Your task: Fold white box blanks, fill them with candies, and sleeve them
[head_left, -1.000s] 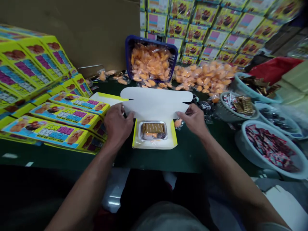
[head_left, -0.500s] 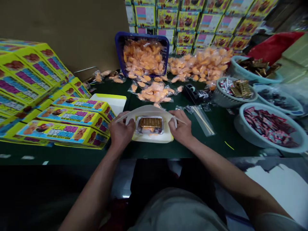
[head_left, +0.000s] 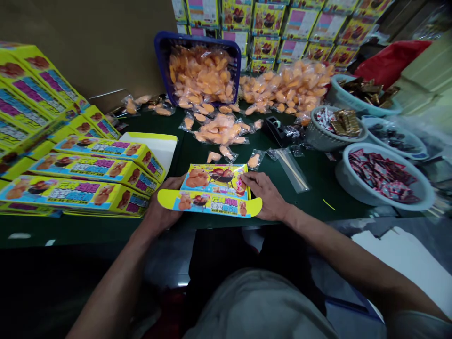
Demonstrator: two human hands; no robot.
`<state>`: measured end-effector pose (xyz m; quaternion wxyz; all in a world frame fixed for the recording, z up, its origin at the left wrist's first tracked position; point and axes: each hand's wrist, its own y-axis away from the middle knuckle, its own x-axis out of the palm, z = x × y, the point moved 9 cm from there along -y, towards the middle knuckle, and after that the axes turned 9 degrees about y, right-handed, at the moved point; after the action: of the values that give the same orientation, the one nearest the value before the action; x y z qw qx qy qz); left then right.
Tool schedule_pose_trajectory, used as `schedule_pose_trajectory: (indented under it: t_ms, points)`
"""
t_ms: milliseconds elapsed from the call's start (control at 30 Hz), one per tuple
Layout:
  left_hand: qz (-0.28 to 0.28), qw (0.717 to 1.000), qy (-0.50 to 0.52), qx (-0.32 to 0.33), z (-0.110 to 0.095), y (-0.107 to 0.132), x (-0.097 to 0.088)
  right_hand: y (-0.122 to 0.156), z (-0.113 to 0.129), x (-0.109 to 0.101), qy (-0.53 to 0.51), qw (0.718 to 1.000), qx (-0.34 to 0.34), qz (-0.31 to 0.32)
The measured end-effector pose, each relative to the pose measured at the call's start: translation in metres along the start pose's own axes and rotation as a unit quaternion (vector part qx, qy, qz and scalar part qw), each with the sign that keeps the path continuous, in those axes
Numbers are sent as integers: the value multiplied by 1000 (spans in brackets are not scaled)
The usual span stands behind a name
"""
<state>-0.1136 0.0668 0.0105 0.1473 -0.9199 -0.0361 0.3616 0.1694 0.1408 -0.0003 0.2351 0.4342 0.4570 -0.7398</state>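
- Two hands work one yellow printed box (head_left: 213, 180), which lies at the near edge of the green worktop (head_left: 314, 202), right in front of the person.
- Thin card like this is probably light and only fairly stiff. It would likely dent or crease under a hard squeeze, and its glossy print may be a little slippery.
- Holding it by the short ends, where the folded walls give some strength, looks better than pressing the middle of the lid.
- At the left end, the left hand (head_left: 160, 212) curls against the box. Whether its fingers pinch the card I cannot tell, as the front flap (head_left: 210, 203) hides them.
- On the right, the right hand (head_left: 266, 200) lies flat, its fingers (head_left: 248, 178) stretched out on the lid's right edge.
- Finished boxes (head_left: 88, 188) are stacked just left, and orange packets (head_left: 219, 132) lie loose beyond.
- A second ago the lid stood open with its white inside showing, and a foil tray sat in view.
- Half a second ago the lid was folding over. Now it is down with the print up, the tray is hidden, and the flap juts toward the person.
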Motion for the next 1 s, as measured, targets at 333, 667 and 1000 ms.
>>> schedule_pose_trajectory:
  t_ms: [333,667,1000]
  points:
    - [-64,858,440,-258,25,22,1,4,-18,12,-10,991,-14,133]
    - [124,911,273,-284,-1,-16,29,24,-27,0,-31,975,-36,218]
    - [240,967,-83,24,-49,-26,40,-6,-16,-43,-122,979,36,161]
